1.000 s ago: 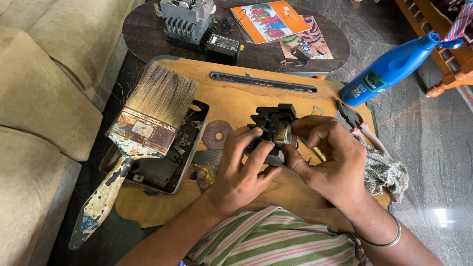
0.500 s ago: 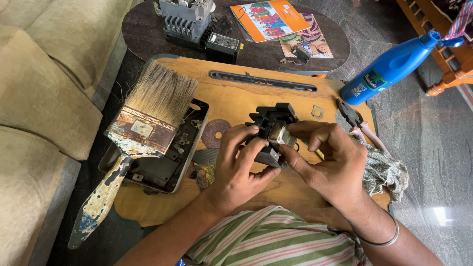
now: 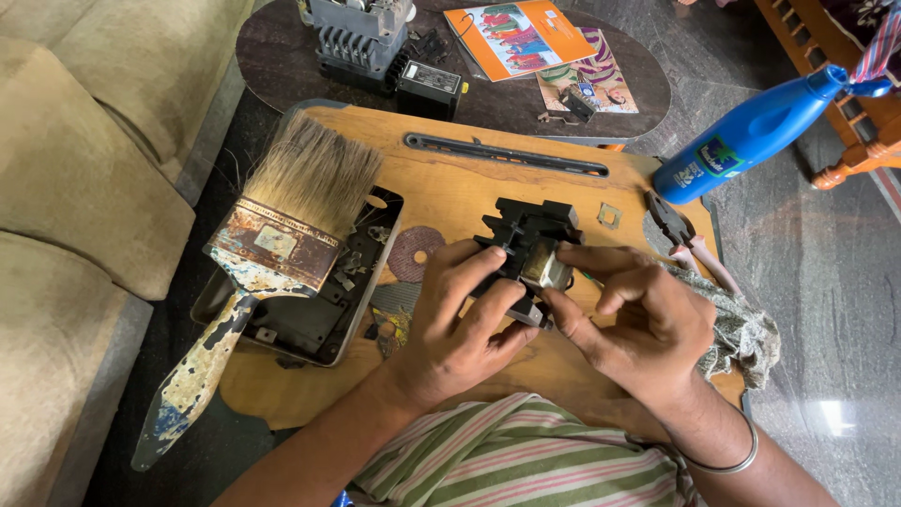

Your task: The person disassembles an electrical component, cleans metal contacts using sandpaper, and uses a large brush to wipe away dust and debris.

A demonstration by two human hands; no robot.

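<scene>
Hands are gathered over the middle of the wooden board, and both are closed on one black finned plastic part. The part is gripped from its near left side by the left hand, with the fingers curled along its edge and the thumb pressed beneath. A small brass-coloured metal piece set in the part's near right face is pinched by the thumb and forefinger of the right hand. A thin metal bangle is worn on the right wrist.

Left of the part, a wide, rust-stained paintbrush is laid across a shallow black tray holding small loose bits. Between tray and part, a reddish round disc lies flat on the board. Right of the part, pliers with pink handles rest at the board's edge, beside a crumpled grey cloth. Beyond the pliers a blue bottle lies on its side. Farther away than the board, a grey finned unit and an orange booklet are seen on a dark oval table.
</scene>
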